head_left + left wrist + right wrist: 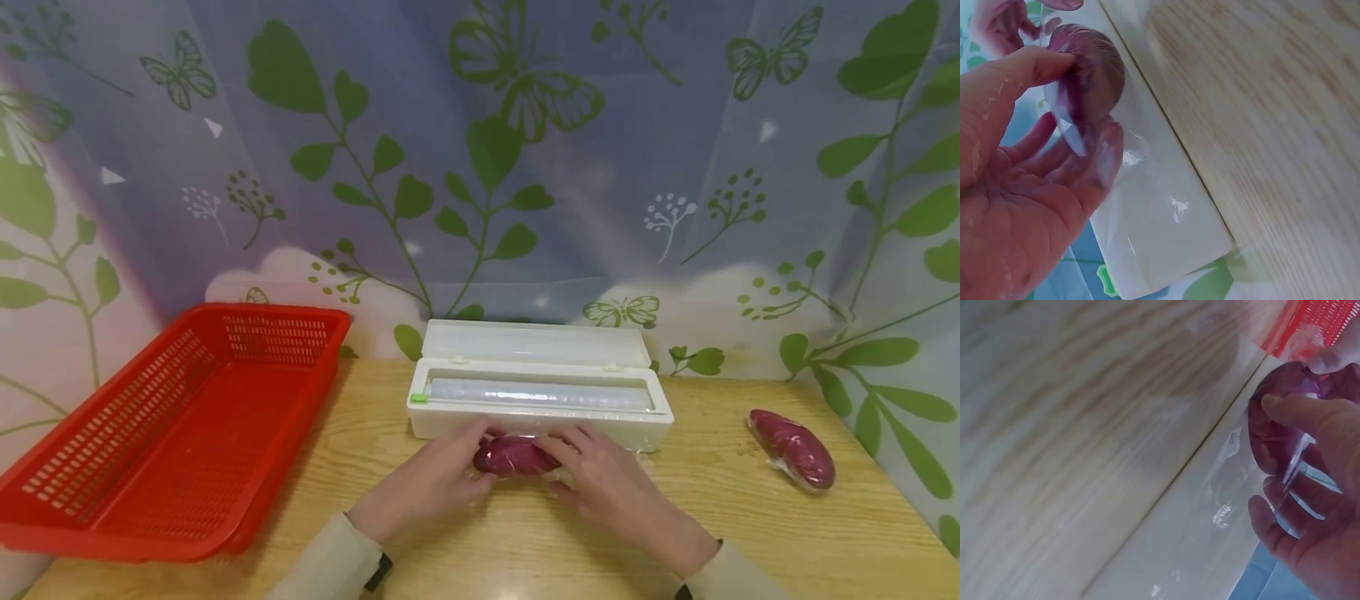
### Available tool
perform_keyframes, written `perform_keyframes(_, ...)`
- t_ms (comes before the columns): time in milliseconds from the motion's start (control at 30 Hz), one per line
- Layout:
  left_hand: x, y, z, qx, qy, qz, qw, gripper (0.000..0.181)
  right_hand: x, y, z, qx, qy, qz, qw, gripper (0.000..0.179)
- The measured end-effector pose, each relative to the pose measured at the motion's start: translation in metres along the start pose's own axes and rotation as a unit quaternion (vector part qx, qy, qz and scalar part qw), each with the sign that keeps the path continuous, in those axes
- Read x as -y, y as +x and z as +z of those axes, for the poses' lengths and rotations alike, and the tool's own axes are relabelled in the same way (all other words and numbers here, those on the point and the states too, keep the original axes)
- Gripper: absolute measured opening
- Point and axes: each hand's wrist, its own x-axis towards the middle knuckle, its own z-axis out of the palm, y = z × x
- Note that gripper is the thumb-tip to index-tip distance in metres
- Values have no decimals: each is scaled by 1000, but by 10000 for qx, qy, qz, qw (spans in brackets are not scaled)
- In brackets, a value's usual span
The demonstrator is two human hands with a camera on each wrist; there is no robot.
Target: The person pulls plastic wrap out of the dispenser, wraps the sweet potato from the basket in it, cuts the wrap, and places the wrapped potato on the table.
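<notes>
"What's biggest here?"

"The violet-and-white cloth backdrop with green leaves (592,175), standing right behind the pale wood-grain surface (712,433). That closes off the back edge, and cloth borders the right edge too."

"And the red perforated plastic basket (202,425)?"

"On the person's left, probably set aside to keep the middle free. Wood shows between it and the long white cling-film dispenser (536,417)."

"Why is that in the centre?"

"Likely so both hands reach it equally. Its lid is raised, baring the translucent film roll (536,393)."

"The hands?"

"Just in front. The left hand (438,475) is partly closed, thumb and fingers pinching one end of the glossy purple oval item (517,457); the right hand (607,479) grips the other end likewise, perhaps to keep its clear plastic film (1074,139) snug. I can't tell whether that film joins the roll, or whether the item touches the dispenser."

"Room to move?"

"Forward, the dispenser blocks. Bare wood lies towards the person, and rightward as far as the film-wrapped purple oblong item (792,450), well apart near the right edge."

"Smallest thing?"

"The bright green tab (418,398) at the dispenser's left end."
</notes>
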Motion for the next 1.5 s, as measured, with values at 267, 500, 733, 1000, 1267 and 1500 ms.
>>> perform_keyframes(267, -1, 0, -2, -290, 519, 242, 9979, 50, -5, 3, 5, -200, 164, 127, 9996, 42)
perform_keyframes(500, -2, 1, 0, -614, 900, 325, 9935, 39, -7, 5, 4, -182, 445, 153, 9987, 37)
perform_keyframes(733, -3, 0, 1, -429, 846, 248, 9952, 39, -6, 6, 1, 56, 805, 339, 9962, 29)
perform_keyframes(1000, -5, -1, 0, -259, 939, 228, 9950, 35, -6, 7, 1, 93, 873, 347, 9955, 25)
perform_keyframes(1267, -7, 0, 1, -321, 1599, 163, 9865, 39, -4, 4, 0, 457, 854, 457, 9943, 44)
perform_keyframes(1500, -9, -4, 0, -426, 1947, 119, 9799, 38, -6, -6, -3, 518, 1580, 546, 9846, 46)
